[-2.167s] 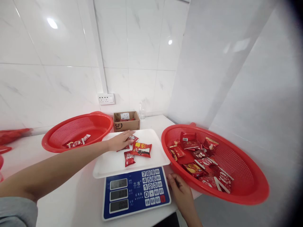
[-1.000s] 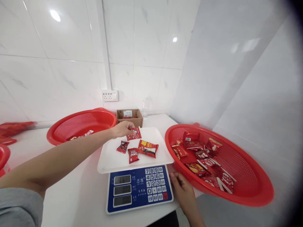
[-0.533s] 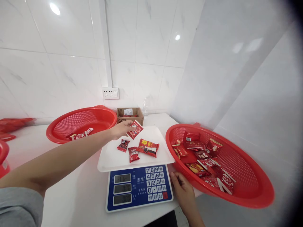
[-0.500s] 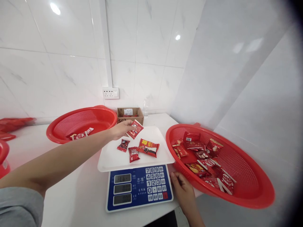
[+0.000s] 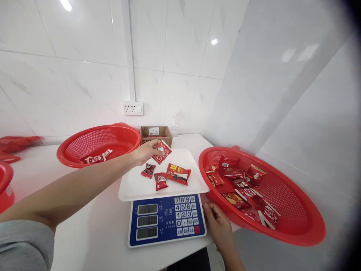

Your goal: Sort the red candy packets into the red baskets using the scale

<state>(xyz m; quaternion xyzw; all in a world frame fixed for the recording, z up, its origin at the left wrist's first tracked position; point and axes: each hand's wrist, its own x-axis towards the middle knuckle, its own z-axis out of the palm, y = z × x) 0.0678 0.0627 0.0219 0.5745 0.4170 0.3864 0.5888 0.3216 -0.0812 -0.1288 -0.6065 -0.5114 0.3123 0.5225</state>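
My left hand (image 5: 146, 152) pinches a red packet (image 5: 161, 152) above the white scale tray (image 5: 132, 188). Three more packets lie on that tray: a small dark-red one (image 5: 148, 171), a red one with white print (image 5: 161, 181) and a larger red one with yellow print (image 5: 178, 174). Under the tray, the blue scale panel (image 5: 166, 220) shows three displays and a keypad. Beside the panel's right edge, my right hand (image 5: 216, 220) has its fingers curled together near the basket's lower rim; whether it grips anything is hidden.
A large red basket (image 5: 299, 199) on the right holds several red packets. Another red basket (image 5: 121, 139) at the back left holds a few. A cardboard box (image 5: 156, 141) and a clear bottle (image 5: 175, 126) stand by the wall, below a socket (image 5: 133, 108).
The view has shifted slightly, moving the scale and tray a little up and right in the picture. My left hand still holds the packet above the tray, and my right hand stays beside the scale.
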